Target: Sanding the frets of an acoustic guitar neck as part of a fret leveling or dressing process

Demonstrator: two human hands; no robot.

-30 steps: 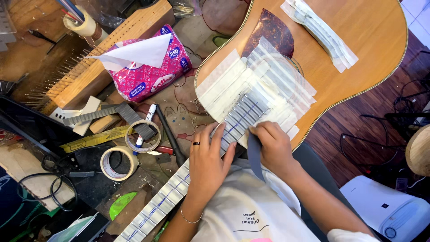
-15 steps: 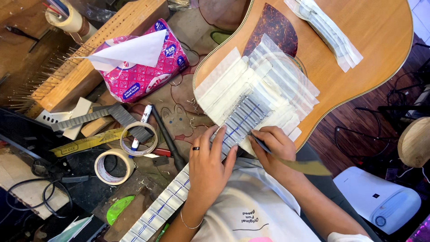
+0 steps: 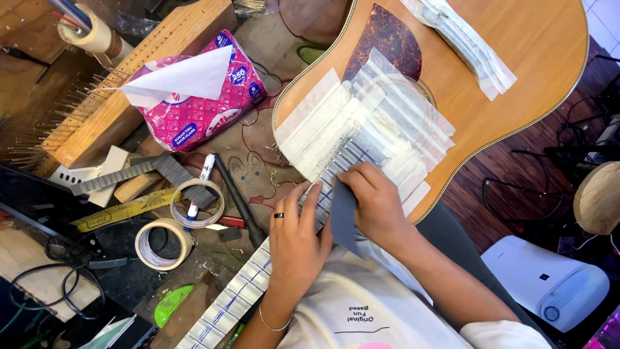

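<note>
My left hand (image 3: 296, 240) lies flat and open on the taped fretboard (image 3: 258, 271) of the guitar (image 3: 516, 84), which rests across my lap and the surface. My right hand (image 3: 376, 201) pinches a dark grey abrasive sheet (image 3: 343, 218) against the frets near the body joint. Half a second ago the sheet trailed out to the right of that hand; it now hangs below the fingers, on the near side. A pink tissue pack (image 3: 194, 103) sits far left, tape rolls (image 3: 165, 242) near left.

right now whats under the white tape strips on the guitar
The guitar top and the fretboard end show at the edges. The soundhole is mostly covered; what lies beneath the tape cannot be seen.
</note>
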